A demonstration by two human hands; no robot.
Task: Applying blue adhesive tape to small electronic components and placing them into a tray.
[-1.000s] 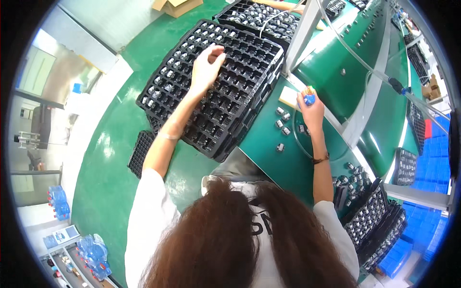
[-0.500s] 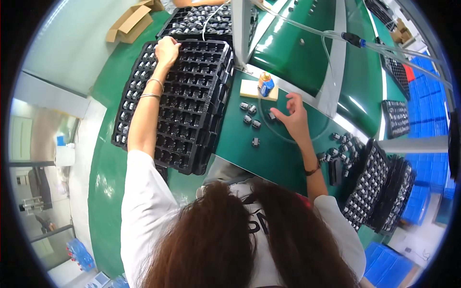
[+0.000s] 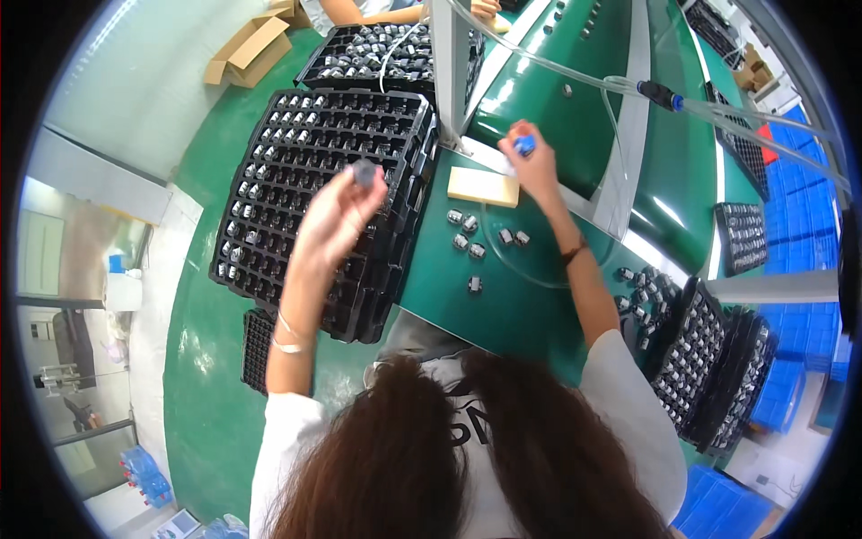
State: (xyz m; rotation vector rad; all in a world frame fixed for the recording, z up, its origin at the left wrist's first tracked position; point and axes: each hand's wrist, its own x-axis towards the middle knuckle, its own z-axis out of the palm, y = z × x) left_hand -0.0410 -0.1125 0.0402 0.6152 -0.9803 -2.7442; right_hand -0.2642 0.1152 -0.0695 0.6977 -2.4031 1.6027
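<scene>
My left hand (image 3: 334,216) is raised over the near right side of a black compartment tray (image 3: 359,325). Its fingers pinch a small dark grey part (image 3: 363,172), blurred by motion. Rows of small silver-and-black parts (image 3: 294,117) sit in the tray's left and far-left pockets. My right hand (image 3: 536,167) is closed around a small blue tool with an orange end (image 3: 524,144), mostly hidden by the fingers. Just below that hand lies a pale yellow sponge block (image 3: 483,186). Several loose silver-and-black parts (image 3: 461,242) lie on the green table near the sponge.
Another tray heaped with parts (image 3: 368,49) stands beyond, near a co-worker's arm (image 3: 395,15). A grey post (image 3: 447,72) rises behind the sponge. Clear tubing (image 3: 575,74) hangs across the green conveyor (image 3: 548,103). Filled trays (image 3: 690,346) and loose parts (image 3: 645,296) are at right.
My left hand has come from the tray's far edge toward me, now holding a part. The right hand has moved up and taken the blue tool off the sponge, leaving two parts on the table.
</scene>
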